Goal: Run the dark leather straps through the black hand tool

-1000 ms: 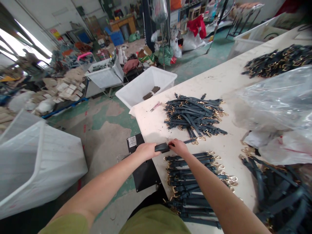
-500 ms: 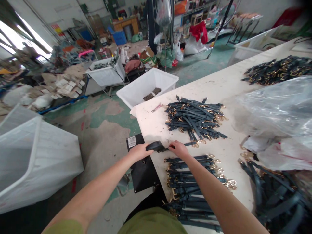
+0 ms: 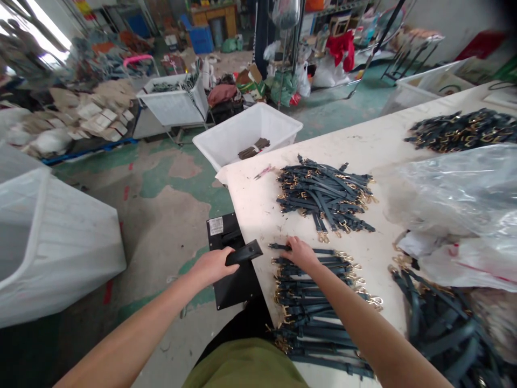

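My left hand point(image 3: 213, 265) is wrapped round a black elongated hand-held tool point(image 3: 244, 253), whose exact kind I cannot make out. It is held over the table's left edge, apart from the straps. On the table, the fingers of my right hand point(image 3: 299, 252) close on a dark blue strap point(image 3: 323, 251) with gold clasps. That strap lies at the far end of a row of similar straps point(image 3: 319, 330), set side by side with their gold hooks to the right. Beyond it is a loose heap of straps point(image 3: 323, 188).
Pink-handled snips point(image 3: 263, 172) lie near the far left corner of the white table point(image 3: 258, 202). Clear plastic bags point(image 3: 476, 188) and more straps point(image 3: 448, 323) cover the right side. White bins point(image 3: 81, 231) stand left, and another bin point(image 3: 278, 129) beyond the table.
My left hand has drawn the black tool back to the left, away from the strap. My right hand has brought the strap down beside the row, where it now lies.
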Available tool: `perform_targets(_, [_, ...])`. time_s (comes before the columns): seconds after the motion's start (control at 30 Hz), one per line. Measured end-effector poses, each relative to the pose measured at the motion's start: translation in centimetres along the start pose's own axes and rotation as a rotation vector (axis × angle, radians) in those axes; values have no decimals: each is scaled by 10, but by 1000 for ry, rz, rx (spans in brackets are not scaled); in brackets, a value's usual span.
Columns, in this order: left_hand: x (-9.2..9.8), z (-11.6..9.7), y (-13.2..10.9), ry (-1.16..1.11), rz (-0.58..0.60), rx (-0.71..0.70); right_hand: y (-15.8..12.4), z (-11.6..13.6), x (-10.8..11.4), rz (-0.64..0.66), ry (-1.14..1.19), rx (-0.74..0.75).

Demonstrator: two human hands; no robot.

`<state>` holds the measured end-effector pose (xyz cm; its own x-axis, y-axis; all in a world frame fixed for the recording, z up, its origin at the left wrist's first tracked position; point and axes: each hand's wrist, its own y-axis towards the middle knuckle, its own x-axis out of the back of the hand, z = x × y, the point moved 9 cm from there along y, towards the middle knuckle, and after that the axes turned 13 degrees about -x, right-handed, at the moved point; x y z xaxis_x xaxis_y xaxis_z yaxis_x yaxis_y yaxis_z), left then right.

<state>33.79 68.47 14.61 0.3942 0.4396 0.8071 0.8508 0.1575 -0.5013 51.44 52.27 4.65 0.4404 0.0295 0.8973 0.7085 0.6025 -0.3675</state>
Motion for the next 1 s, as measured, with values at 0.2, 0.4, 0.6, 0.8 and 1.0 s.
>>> perform_targets(0.2, [-4,-12,-3,24,4,-66,-5,27,2,-11,109,101])
perform_targets(0.4, [-5,-18,-1,56,48,-58,2,40,-7,-7,155,138])
perform_targets(0.6, [-8,-18,0,62,81,-27,-1,39,-7,-14,90,121])
perform_targets(0.8, [-5,-16,-6,35,47,-28,4,27,-8,1,128,25])
perform_targets(1.0, [-7,-22,-8,36,59,-41,9,18,-10,-9,158,-117])
